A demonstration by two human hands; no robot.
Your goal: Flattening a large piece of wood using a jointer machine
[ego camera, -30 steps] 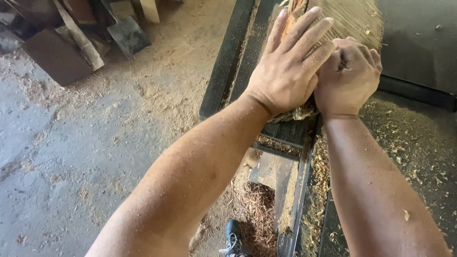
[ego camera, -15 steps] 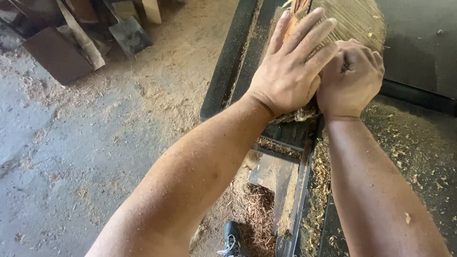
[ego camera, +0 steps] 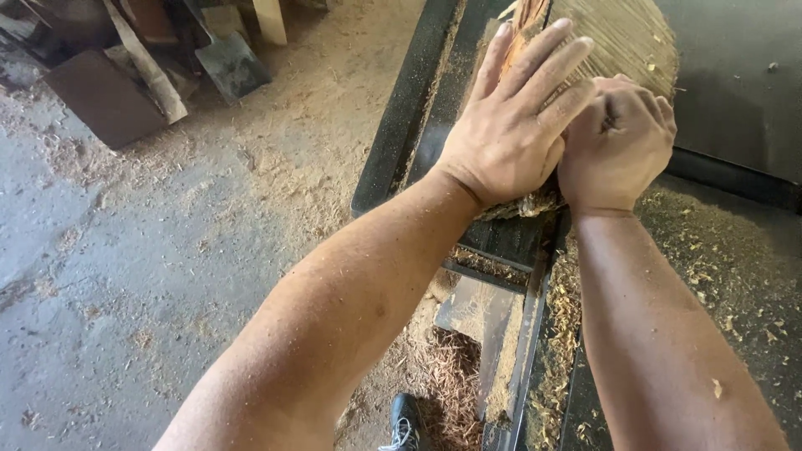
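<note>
Behind both hands, left (ego camera: 510, 125) flat, right (ego camera: 616, 144) clenched, the log (ego camera: 622, 38) is half hidden.

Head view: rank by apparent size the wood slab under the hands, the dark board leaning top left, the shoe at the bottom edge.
1. wood slab, largely hidden by the left hand and right hand, so its lead is unsure.
2. dark board, farther away.
3. shoe, cut off by the frame.

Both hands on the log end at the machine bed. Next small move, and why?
Probably a short push forward along the dark metal bed. The left hand lies flat with fingers spread on the log, the right hand is curled against its cut end, and the bed runs on ahead.
</note>
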